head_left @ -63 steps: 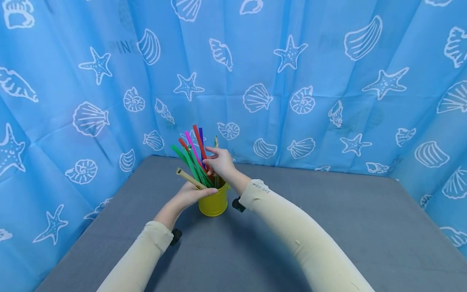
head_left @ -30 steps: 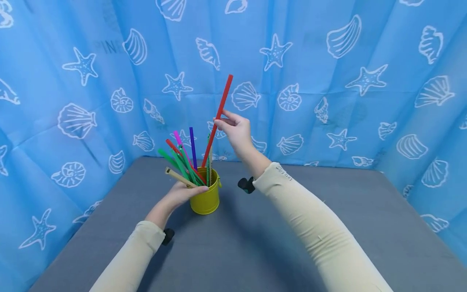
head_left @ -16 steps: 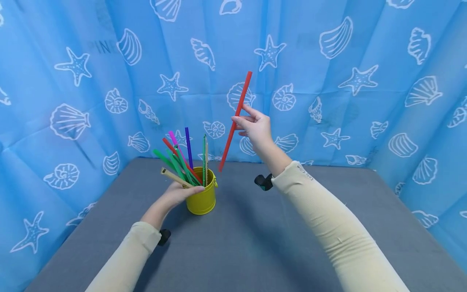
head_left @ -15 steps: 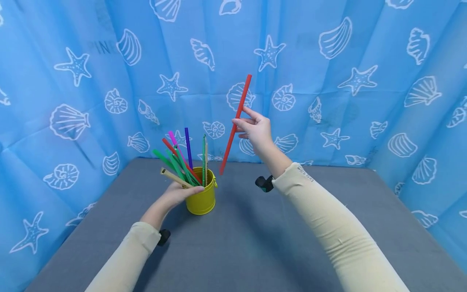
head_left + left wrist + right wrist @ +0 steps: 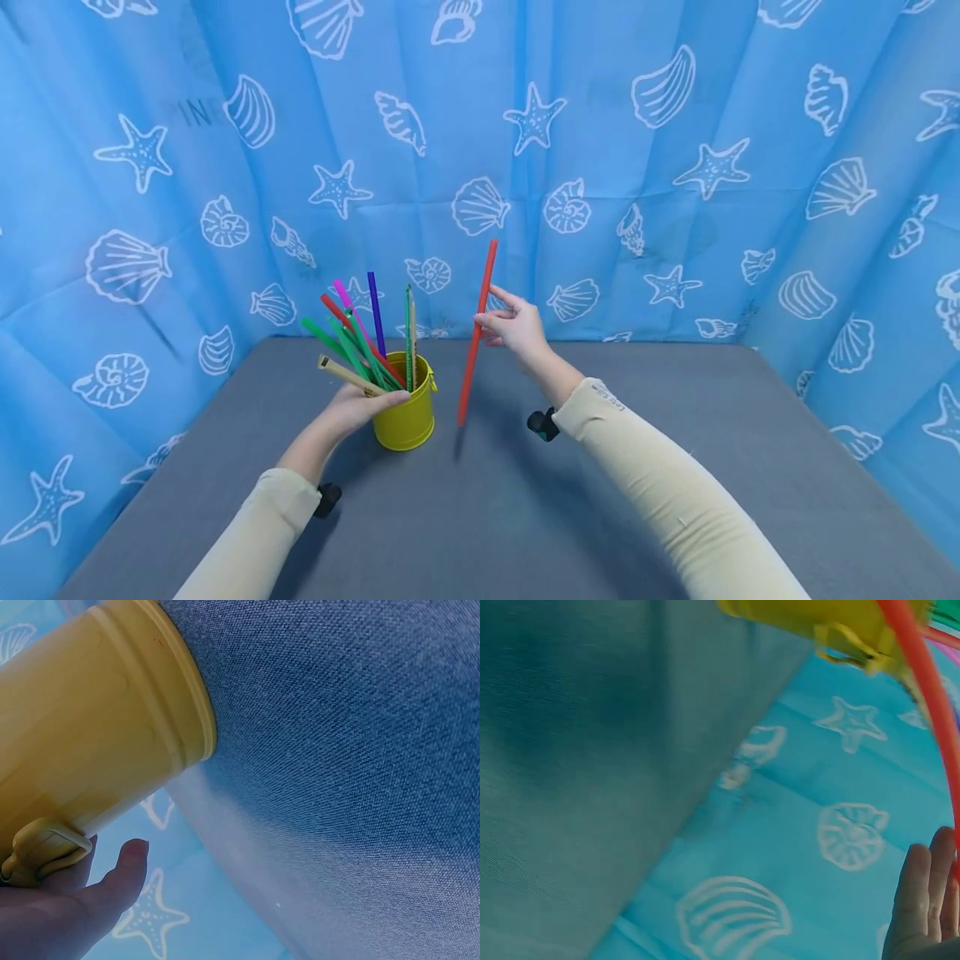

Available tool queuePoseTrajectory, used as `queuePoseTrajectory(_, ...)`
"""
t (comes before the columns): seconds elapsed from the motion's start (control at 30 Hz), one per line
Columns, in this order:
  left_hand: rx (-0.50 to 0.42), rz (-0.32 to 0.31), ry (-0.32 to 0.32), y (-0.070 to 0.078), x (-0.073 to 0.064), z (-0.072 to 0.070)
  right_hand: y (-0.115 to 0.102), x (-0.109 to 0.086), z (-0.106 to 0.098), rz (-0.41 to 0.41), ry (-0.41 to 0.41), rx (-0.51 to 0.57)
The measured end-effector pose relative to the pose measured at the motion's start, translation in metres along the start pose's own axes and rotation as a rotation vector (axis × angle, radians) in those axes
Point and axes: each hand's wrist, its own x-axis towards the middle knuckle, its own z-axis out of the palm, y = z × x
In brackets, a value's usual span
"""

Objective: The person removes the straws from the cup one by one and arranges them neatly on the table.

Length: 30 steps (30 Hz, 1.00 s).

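- We see the right hand (image 5: 521, 329) pinch a red stick (image 5: 471, 367) near its middle — its fingers are close together on it
- The red stick tilts a bit, just right of the yellow bucket (image 5: 405, 425), and we can't tell if its low end touches the gray surface (image 5: 600, 517)
- We see the left hand (image 5: 352, 410) hold the yellow bucket, thumb by the rim
- Green sticks (image 5: 366, 350) and a purple stick (image 5: 377, 317) poke out

Red stick (image 5: 477, 333), yellow bucket (image 5: 405, 421), grey tabletop (image 5: 450, 533), blue curtain (image 5: 600, 50) with white seashells and starfish
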Motion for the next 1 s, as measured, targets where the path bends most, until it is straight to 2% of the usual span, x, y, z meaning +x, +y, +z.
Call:
queuePoseTrajectory(0.2,-0.008,0.010,0.001,-0.001,0.000,-0.002,0.025,0.002,0.005,0.094,-0.016,-0.044)
queuePoseTrajectory(0.4,-0.003,0.004,0.002,-0.003,0.003,-0.004,0.042,0.003,0.010,0.179,-0.029,-0.020)
queuePoseTrajectory(0.63,0.021,-0.035,0.023,-0.002,0.004,-0.001,0.063,0.009,0.016,0.262,-0.030,-0.015)
queuePoseTrajectory(0.77,0.019,-0.037,0.024,-0.001,0.003,0.000,0.074,0.014,0.018,0.315,-0.024,-0.011)
queuePoseTrajectory(1.0,0.013,-0.072,0.029,-0.001,0.002,0.000,0.089,0.016,0.016,0.381,-0.036,-0.007)
